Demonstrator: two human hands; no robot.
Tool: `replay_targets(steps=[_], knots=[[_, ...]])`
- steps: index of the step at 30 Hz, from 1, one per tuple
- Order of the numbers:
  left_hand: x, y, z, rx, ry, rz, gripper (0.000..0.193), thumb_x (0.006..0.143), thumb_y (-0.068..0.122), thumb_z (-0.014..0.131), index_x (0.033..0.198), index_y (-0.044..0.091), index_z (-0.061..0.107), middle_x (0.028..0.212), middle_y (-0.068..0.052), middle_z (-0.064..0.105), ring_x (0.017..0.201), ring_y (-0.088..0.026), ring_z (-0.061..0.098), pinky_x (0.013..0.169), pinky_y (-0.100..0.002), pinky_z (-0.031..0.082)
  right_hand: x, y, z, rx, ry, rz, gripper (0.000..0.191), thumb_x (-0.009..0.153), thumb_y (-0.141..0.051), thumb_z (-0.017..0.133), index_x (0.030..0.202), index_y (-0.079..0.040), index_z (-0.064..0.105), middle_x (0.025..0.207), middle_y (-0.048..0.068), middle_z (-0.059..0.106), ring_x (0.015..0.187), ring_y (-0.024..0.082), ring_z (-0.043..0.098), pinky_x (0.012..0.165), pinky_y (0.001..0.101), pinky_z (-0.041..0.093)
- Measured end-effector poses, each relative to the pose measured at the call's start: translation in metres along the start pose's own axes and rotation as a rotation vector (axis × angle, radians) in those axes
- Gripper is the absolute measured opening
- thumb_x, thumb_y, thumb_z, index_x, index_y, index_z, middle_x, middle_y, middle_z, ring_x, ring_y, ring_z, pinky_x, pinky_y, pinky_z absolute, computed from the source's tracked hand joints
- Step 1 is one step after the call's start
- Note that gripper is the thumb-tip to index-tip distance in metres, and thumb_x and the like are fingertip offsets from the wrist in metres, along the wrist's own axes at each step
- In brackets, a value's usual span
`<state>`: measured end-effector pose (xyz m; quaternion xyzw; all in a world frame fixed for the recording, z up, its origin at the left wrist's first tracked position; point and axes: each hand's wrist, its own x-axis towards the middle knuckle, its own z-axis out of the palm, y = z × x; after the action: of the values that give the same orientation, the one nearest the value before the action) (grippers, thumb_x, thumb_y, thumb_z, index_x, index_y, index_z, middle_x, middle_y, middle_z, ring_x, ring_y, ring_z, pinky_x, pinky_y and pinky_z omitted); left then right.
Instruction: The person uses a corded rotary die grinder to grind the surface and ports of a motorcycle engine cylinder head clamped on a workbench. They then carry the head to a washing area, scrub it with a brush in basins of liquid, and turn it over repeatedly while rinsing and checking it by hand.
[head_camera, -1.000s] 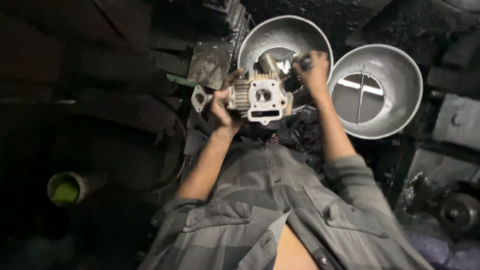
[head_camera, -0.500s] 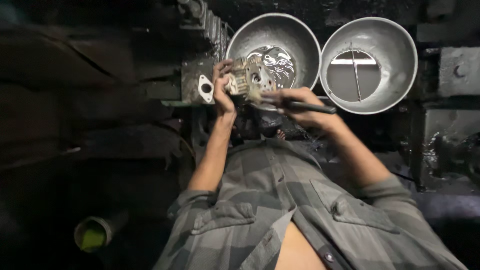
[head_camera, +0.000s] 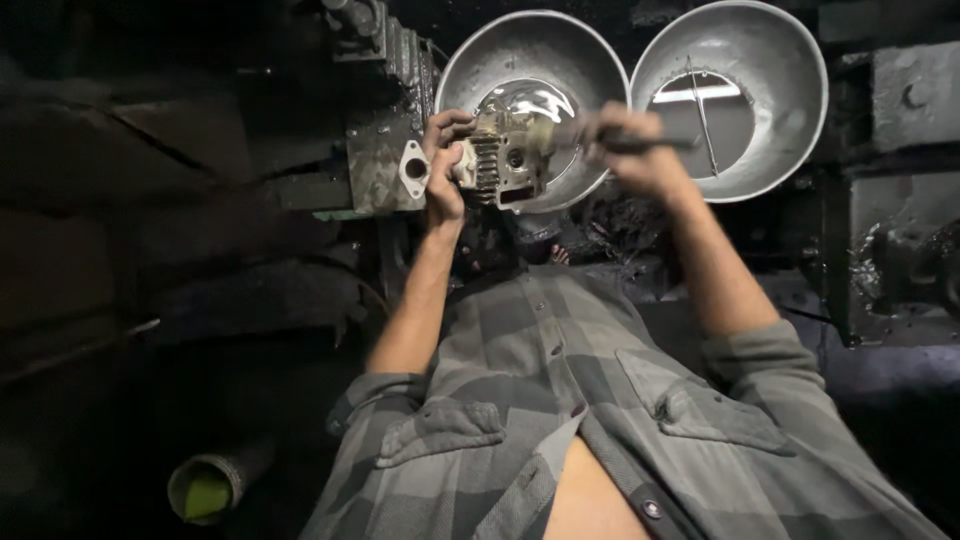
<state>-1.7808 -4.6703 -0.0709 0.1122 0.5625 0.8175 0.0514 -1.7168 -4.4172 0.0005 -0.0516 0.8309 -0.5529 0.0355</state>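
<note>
My left hand (head_camera: 443, 165) grips a finned metal engine cylinder (head_camera: 503, 158) and holds it over the left of two metal bowls (head_camera: 470, 70). My right hand (head_camera: 630, 150) is closed around a dark-handled tool (head_camera: 650, 143), likely a brush, whose blurred tip lies against the cylinder's right side. Both forearms reach forward from my grey plaid shirt (head_camera: 600, 420).
A second metal bowl (head_camera: 790, 90) with a thin rod lying inside stands to the right. Dark greasy engine parts (head_camera: 385, 150) lie to the left of the bowls. A metal block (head_camera: 905, 95) sits far right. A green-lined can (head_camera: 205, 487) lies at lower left.
The cylinder has been turned from facing me to side-on and now sits over the left bowl. My right hand moved from above the part to its right side, holding the tool.
</note>
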Motion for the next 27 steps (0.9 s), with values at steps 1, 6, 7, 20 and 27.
replay_targets(steps=[1, 6, 7, 20, 27], knots=[[0.000, -0.003, 0.003, -0.017, -0.002, -0.021, 0.046, 0.084, 0.021, 0.048, 0.123, -0.001, 0.059, 0.119, -0.016, 0.061, 0.114, -0.026, 0.058, 0.104, -0.038, 0.047, 0.003, 0.001, 0.001, 0.132, 0.089, -0.057, 0.009, 0.095, -0.001, 0.064, 0.101, -0.008, 0.064, 0.130, 0.011, 0.072, 0.123, 0.024, 0.071, 0.100, 0.0392, 0.058], [0.007, -0.018, 0.009, -0.010, 0.112, -0.054, 0.046, 0.085, 0.024, 0.047, 0.120, -0.002, 0.061, 0.115, -0.016, 0.064, 0.109, -0.025, 0.060, 0.100, -0.035, 0.047, -0.003, 0.005, 0.024, -0.033, -0.069, -0.098, 0.041, 0.081, 0.006, 0.068, 0.118, -0.011, 0.064, 0.110, 0.018, 0.076, 0.096, 0.028, 0.074, 0.080, 0.0389, 0.058], [0.011, -0.018, 0.004, -0.064, 0.129, -0.051, 0.046, 0.084, 0.023, 0.047, 0.120, -0.002, 0.061, 0.115, -0.016, 0.064, 0.110, -0.025, 0.060, 0.101, -0.035, 0.047, -0.005, 0.006, 0.022, 0.039, -0.115, -0.217, 0.027, 0.084, 0.007, 0.068, 0.103, -0.010, 0.060, 0.117, 0.018, 0.075, 0.102, 0.027, 0.074, 0.082, 0.0370, 0.059], [0.014, 0.003, -0.011, -0.067, 0.118, 0.030, 0.042, 0.085, 0.019, 0.047, 0.120, -0.001, 0.059, 0.117, -0.014, 0.060, 0.111, -0.024, 0.057, 0.102, -0.036, 0.046, 0.012, -0.019, 0.000, -0.425, -0.248, 0.223, 0.022, 0.094, -0.008, 0.082, 0.098, -0.002, 0.062, 0.087, 0.020, 0.073, 0.081, 0.032, 0.071, 0.075, 0.0427, 0.056], [0.011, 0.002, -0.016, 0.002, 0.107, 0.065, 0.039, 0.089, 0.017, 0.049, 0.123, 0.001, 0.058, 0.114, -0.013, 0.060, 0.109, -0.022, 0.056, 0.101, -0.034, 0.045, 0.017, -0.007, 0.006, 0.006, 0.072, -0.234, 0.019, 0.090, 0.008, 0.073, 0.100, -0.004, 0.063, 0.114, 0.011, 0.071, 0.107, 0.022, 0.071, 0.091, 0.0361, 0.061]])
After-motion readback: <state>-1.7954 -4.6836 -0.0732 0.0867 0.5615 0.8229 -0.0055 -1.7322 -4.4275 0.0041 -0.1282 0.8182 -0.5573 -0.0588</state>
